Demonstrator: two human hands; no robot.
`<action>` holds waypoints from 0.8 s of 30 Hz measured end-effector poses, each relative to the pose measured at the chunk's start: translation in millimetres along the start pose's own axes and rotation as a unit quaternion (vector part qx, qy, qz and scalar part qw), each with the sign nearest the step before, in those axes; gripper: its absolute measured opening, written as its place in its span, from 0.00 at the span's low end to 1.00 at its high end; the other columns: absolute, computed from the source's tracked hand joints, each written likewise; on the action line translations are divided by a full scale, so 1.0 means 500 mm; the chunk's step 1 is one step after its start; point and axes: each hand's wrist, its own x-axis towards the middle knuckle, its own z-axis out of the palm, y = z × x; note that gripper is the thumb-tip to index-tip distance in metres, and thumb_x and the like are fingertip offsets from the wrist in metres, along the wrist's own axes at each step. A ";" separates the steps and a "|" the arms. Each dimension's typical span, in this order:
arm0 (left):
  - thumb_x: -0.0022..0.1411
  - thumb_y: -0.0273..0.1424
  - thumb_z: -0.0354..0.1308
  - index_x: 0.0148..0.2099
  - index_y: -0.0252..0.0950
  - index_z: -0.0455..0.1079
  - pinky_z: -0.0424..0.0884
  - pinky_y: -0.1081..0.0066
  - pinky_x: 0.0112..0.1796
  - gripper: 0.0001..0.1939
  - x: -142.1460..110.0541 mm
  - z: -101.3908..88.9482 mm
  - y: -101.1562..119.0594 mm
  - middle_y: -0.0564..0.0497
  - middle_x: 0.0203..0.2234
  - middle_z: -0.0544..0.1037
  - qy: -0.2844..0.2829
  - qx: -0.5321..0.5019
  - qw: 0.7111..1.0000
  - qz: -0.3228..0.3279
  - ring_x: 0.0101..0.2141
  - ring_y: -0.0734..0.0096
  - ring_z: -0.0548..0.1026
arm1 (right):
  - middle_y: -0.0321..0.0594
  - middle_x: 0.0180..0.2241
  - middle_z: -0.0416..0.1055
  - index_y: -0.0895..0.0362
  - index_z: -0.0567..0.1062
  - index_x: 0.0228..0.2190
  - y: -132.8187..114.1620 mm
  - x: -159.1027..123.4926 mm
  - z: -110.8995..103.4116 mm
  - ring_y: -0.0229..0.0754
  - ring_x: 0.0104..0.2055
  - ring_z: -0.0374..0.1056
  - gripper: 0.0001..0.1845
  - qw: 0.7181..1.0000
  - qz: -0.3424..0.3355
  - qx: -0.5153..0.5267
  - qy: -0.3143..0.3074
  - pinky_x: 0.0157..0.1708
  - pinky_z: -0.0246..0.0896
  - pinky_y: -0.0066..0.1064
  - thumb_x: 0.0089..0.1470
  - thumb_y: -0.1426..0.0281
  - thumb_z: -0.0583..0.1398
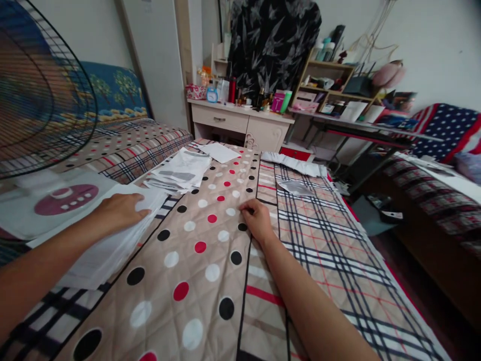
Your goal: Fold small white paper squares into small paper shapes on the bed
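My left hand (122,210) lies on a stack of white paper sheets (105,260) at the left side of the bed, its fingers stretched out over the top sheet. Out over the dotted bed cover (195,271), my right hand (256,216) rests with fingers curled in and thumb close to them; nothing shows in its grasp. Farther back, a loose pile of cut white paper pieces (180,170) sits past the stack. Beyond that pile lies a single white sheet (220,152). To the right are a grey-white paper piece (295,187) and a folded white strip (293,164).
A fan (45,90) with a wire cage stands close on the left, its base beside the paper stack. Behind the bed is a white dresser (221,118) crowded with bottles. A bin (376,215) stands on the floor at right, near a shelf desk (338,118).
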 end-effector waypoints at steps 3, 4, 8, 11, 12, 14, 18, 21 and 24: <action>0.55 0.50 0.48 0.61 0.30 0.64 0.64 0.56 0.52 0.38 0.004 0.001 -0.008 0.37 0.57 0.69 -0.005 0.001 1.000 0.004 0.56 0.44 0.67 | 0.38 0.31 0.73 0.56 0.77 0.27 -0.001 0.000 -0.001 0.41 0.36 0.68 0.12 1.000 0.006 0.004 0.000 0.40 0.63 0.32 0.44 0.80 0.55; 0.55 0.50 0.48 0.61 0.30 0.64 0.64 0.56 0.52 0.38 0.003 0.001 -0.008 0.37 0.57 0.69 -0.004 0.000 1.000 0.001 0.55 0.44 0.67 | 0.38 0.31 0.73 0.56 0.77 0.27 -0.001 0.000 -0.001 0.41 0.36 0.68 0.12 1.000 0.006 0.005 0.000 0.40 0.63 0.32 0.44 0.80 0.55; 0.54 0.46 0.49 0.60 0.31 0.66 0.65 0.57 0.50 0.35 -0.004 -0.004 0.000 0.35 0.54 0.72 0.007 -0.006 1.000 -0.009 0.53 0.43 0.70 | 0.38 0.31 0.73 0.56 0.77 0.27 -0.002 0.000 -0.002 0.41 0.36 0.68 0.12 1.000 0.003 0.002 -0.002 0.40 0.63 0.32 0.43 0.80 0.55; 0.55 0.47 0.47 0.58 0.31 0.67 0.67 0.55 0.47 0.35 -0.008 -0.005 0.009 0.33 0.52 0.73 0.025 -0.007 1.000 -0.011 0.50 0.41 0.71 | 0.38 0.31 0.73 0.55 0.77 0.27 -0.002 0.001 -0.002 0.41 0.36 0.68 0.12 1.000 0.005 -0.003 -0.004 0.40 0.63 0.32 0.43 0.80 0.55; 0.55 0.48 0.47 0.57 0.31 0.68 0.67 0.55 0.46 0.35 -0.009 -0.005 0.013 0.32 0.50 0.74 0.031 -0.007 0.999 -0.012 0.49 0.40 0.72 | 0.38 0.31 0.73 0.55 0.77 0.26 -0.003 0.001 -0.002 0.41 0.36 0.68 0.12 1.000 0.007 -0.004 -0.004 0.40 0.63 0.32 0.43 0.80 0.56; 0.55 0.49 0.47 0.55 0.31 0.69 0.68 0.55 0.43 0.35 -0.012 -0.006 0.020 0.31 0.48 0.75 0.040 -0.002 0.999 -0.016 0.47 0.40 0.73 | 0.38 0.31 0.73 0.55 0.77 0.26 -0.004 0.001 -0.002 0.41 0.36 0.69 0.12 1.000 0.009 -0.004 -0.002 0.40 0.63 0.33 0.43 0.80 0.56; 0.55 0.44 0.47 0.53 0.28 0.68 0.69 0.57 0.39 0.31 -0.018 -0.010 0.032 0.30 0.44 0.76 0.047 0.024 0.999 -0.013 0.43 0.41 0.75 | 0.38 0.31 0.73 0.55 0.77 0.26 -0.004 0.001 -0.003 0.41 0.36 0.69 0.12 1.000 0.010 -0.003 -0.002 0.40 0.64 0.33 0.43 0.79 0.56; 0.55 0.38 0.47 0.51 0.26 0.69 0.69 0.59 0.38 0.26 -0.022 -0.013 0.034 0.31 0.41 0.77 0.043 0.046 0.998 0.003 0.42 0.43 0.75 | 0.39 0.31 0.74 0.55 0.77 0.26 -0.004 0.002 -0.004 0.42 0.36 0.69 0.12 1.000 0.010 -0.007 -0.005 0.40 0.64 0.33 0.43 0.79 0.56; 0.56 0.36 0.46 0.50 0.27 0.69 0.69 0.59 0.39 0.25 -0.023 -0.015 0.031 0.31 0.41 0.77 0.045 0.055 0.997 0.010 0.43 0.44 0.76 | 0.39 0.31 0.74 0.55 0.77 0.27 -0.003 0.001 -0.003 0.42 0.36 0.69 0.12 1.000 0.010 -0.004 -0.010 0.41 0.64 0.33 0.43 0.79 0.56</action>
